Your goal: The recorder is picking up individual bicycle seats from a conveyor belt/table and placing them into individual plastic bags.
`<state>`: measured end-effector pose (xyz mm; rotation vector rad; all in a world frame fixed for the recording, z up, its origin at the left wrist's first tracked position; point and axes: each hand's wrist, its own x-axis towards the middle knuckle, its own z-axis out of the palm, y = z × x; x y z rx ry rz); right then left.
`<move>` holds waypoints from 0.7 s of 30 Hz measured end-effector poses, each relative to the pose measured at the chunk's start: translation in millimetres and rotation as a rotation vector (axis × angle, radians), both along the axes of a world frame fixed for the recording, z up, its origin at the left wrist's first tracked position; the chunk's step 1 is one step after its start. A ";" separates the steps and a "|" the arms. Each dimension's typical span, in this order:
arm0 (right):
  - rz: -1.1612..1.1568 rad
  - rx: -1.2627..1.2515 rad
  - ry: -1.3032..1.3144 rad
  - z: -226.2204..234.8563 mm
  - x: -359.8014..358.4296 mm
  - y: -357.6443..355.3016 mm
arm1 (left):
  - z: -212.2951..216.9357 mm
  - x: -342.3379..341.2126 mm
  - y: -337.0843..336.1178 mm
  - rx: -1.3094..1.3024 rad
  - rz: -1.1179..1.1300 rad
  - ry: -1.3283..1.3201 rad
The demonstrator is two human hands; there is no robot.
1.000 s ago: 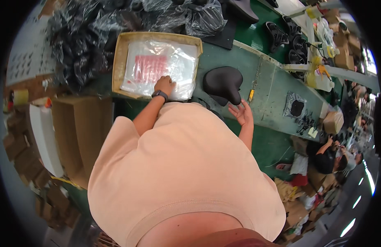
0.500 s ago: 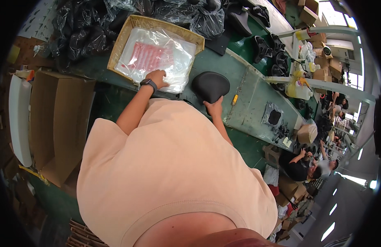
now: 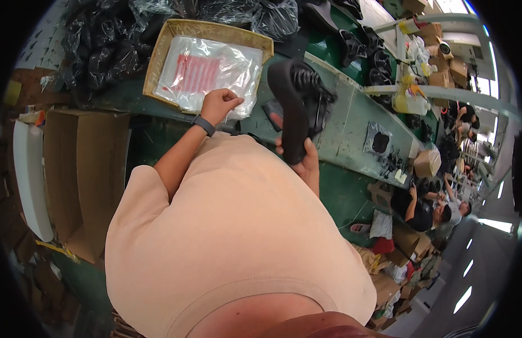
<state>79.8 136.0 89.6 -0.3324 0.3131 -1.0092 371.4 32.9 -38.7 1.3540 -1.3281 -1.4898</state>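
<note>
A black bicycle saddle (image 3: 290, 115) is tipped on its side above the bench, with its dark springs and underside turned to the right. My right hand (image 3: 307, 160) grips its lower end from beneath, thumb on one side and fingers on the other. A stack of clear plastic bags (image 3: 238, 67) with red printing lies in a shallow cardboard tray (image 3: 154, 73). Over the near right corner of that stack is my left hand (image 3: 219, 106), a dark watch on its wrist. Its thumb and forefinger are pinched together at the edge of a bag.
The green bench (image 3: 351, 127) runs off to the right, with a bagged black part (image 3: 379, 141) on it. Plastic-wrapped black items (image 3: 111, 62) are heaped at the far left. A tall open carton (image 3: 89, 180) stands left of me. Co-workers (image 3: 421, 208) sit at the right.
My right hand has lifted the saddle from the bench and tipped it, bringing the underside into view. My left hand has gone from resting on the bags to a pinch at their edge.
</note>
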 end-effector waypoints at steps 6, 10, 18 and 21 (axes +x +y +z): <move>0.096 0.353 0.062 -32.3 29.4 -26.5 | 47.8 -39.3 31.8 0.197 -0.176 0.329; 0.020 0.454 -0.067 -10.5 27.8 -19.1 | 95.4 18.1 48.9 0.443 -0.005 0.774; 0.003 -0.162 0.274 24.1 -3.8 3.0 | 140.5 77.2 22.9 0.363 0.319 0.773; -0.094 -0.380 0.879 34.1 16.9 3.1 | 183.0 37.5 3.3 -0.064 0.285 0.286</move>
